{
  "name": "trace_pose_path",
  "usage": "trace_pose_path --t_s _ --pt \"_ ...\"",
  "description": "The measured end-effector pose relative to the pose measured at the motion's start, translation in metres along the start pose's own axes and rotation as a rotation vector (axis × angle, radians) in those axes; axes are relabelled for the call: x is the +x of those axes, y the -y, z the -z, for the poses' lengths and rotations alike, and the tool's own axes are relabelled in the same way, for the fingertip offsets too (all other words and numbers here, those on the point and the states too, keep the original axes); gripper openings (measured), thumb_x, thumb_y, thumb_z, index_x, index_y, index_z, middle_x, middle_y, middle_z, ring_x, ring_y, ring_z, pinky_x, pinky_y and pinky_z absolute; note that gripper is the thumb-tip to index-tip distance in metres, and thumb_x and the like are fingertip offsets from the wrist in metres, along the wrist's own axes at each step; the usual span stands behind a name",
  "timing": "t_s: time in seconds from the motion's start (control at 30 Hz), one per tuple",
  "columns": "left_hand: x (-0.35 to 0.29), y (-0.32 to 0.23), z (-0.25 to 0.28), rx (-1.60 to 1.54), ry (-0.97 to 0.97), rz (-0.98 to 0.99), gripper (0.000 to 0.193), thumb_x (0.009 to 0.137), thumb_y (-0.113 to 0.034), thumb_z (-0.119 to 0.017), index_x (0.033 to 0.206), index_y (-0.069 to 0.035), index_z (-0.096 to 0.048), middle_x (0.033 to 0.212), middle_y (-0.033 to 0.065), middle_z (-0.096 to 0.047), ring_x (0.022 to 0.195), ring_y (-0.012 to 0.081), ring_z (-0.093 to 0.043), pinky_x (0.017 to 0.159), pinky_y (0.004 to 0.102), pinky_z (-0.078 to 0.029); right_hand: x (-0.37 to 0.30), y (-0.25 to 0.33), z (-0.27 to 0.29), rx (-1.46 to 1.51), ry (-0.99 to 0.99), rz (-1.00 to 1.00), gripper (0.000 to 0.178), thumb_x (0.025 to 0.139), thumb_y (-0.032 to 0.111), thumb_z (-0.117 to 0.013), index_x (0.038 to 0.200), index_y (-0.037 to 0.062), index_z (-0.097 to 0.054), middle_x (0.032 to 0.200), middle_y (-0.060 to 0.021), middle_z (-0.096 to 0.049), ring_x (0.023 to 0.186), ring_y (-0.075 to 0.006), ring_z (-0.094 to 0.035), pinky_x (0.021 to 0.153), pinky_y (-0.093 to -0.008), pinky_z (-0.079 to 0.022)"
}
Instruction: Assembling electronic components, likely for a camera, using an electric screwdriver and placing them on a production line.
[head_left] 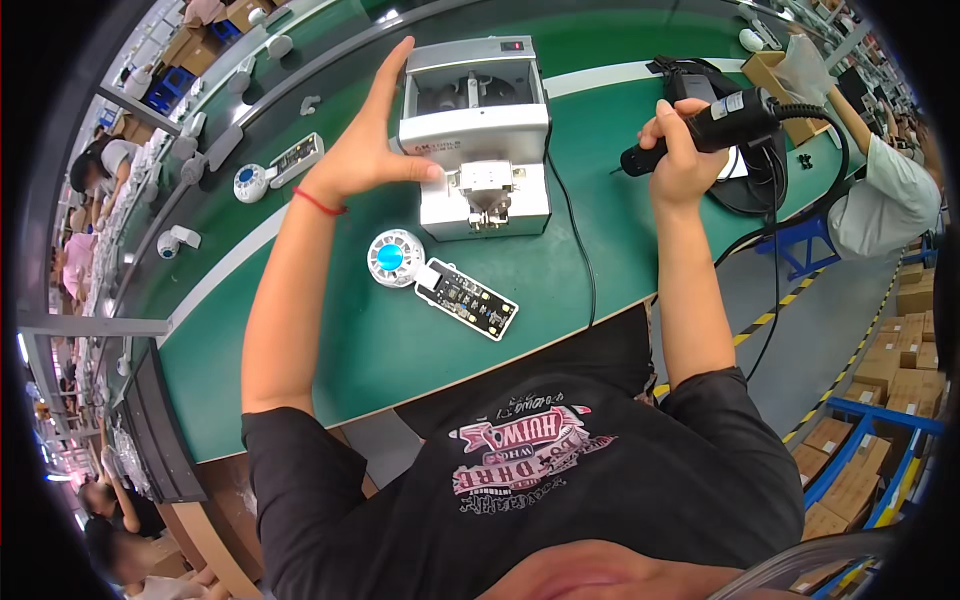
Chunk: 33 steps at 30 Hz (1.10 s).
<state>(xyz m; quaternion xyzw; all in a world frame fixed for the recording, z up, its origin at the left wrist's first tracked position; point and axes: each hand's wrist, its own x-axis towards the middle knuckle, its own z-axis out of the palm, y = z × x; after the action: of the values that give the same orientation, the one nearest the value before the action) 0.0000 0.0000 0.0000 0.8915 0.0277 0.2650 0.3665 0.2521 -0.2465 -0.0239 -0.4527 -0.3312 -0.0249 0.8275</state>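
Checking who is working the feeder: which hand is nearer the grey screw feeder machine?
Left. The left hand is open against the grey screw feeder machine, thumb at its front outlet. The right hand is off to its right, gripping a black electric screwdriver.

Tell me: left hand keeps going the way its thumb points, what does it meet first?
Probably the small metal block on the front of the grey box-shaped machine; the left hand thumb tip already looks to be at it, though depth is unclear.

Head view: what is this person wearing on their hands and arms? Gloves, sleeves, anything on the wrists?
No gloves: the left hand and right hand are bare. A thin red string bracelet circles the left wrist. Forearms are uncovered; short black T-shirt sleeves end at the upper arms.
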Motion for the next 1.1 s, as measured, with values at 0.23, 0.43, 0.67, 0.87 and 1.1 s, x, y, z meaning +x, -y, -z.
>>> trace_pose_path --t_s 0.23,0.43,0.67,0.87,1.1 --pt "-0.007 -0.009 0.0 -0.059 0.051 0.173 0.138 0.049 -0.048 -0.091 0.164 -0.01 -0.024 0.165 0.0142 -0.032 0.148 0.0367 -0.035 0.124 0.046 -0.024 -0.025 0.003 0.0 -0.01 -0.065 -0.092 0.016 0.089 0.0 -0.064 0.103 0.0038 -0.057 0.064 -0.0064 -0.058 0.053 -0.0174 -0.057 0.058 -0.0324 -0.051" --pt "-0.007 -0.012 0.005 0.013 0.076 0.181 0.137 0.047 -0.052 -0.088 0.163 -0.011 -0.028 0.163 0.0156 -0.036 0.148 0.0366 -0.036 0.124 0.0458 -0.024 -0.031 0.005 -0.003 -0.047 -0.02 -0.055 0.016 0.089 -0.001 -0.063 0.104 0.0035 -0.057 0.064 -0.0063 -0.058 0.053 -0.0164 -0.057 0.058 -0.0312 -0.052" --pt "0.048 -0.039 0.023 0.381 0.251 -0.101 0.079 0.095 -0.056 -0.056 0.158 -0.012 -0.04 0.163 0.0155 -0.038 0.148 0.0375 -0.039 0.123 0.0495 -0.03 -0.032 0.002 -0.003 -0.057 0.025 -0.039 0.016 0.09 -0.001 -0.063 0.105 0.0031 -0.056 0.065 -0.0064 -0.058 0.053 -0.0161 -0.058 0.059 -0.0297 -0.052" --pt "0.067 -0.039 0.014 0.577 0.34 -0.234 0.058 0.103 -0.044 -0.057 0.145 -0.005 -0.057 0.147 0.018 -0.057 0.123 0.0379 -0.061 0.103 0.0426 -0.05 -0.029 -0.004 -0.005 -0.006 -0.009 -0.091 0.016 0.09 -0.002 -0.062 0.103 0.004 -0.056 0.066 -0.0061 -0.057 0.053 -0.0155 -0.056 0.057 -0.0297 -0.049" --pt "0.062 -0.058 -0.005 0.834 0.293 -0.207 0.071 0.098 -0.062 -0.054 0.143 -0.007 -0.057 0.139 0.0185 -0.061 0.123 0.0379 -0.061 0.103 0.0476 -0.047 -0.029 -0.001 0.016 -0.06 0.048 -0.087 0.008 0.095 0.001 -0.059 0.101 0.0059 -0.059 0.067 -0.004 -0.057 0.058 -0.0138 -0.055 0.063 -0.025 -0.048"
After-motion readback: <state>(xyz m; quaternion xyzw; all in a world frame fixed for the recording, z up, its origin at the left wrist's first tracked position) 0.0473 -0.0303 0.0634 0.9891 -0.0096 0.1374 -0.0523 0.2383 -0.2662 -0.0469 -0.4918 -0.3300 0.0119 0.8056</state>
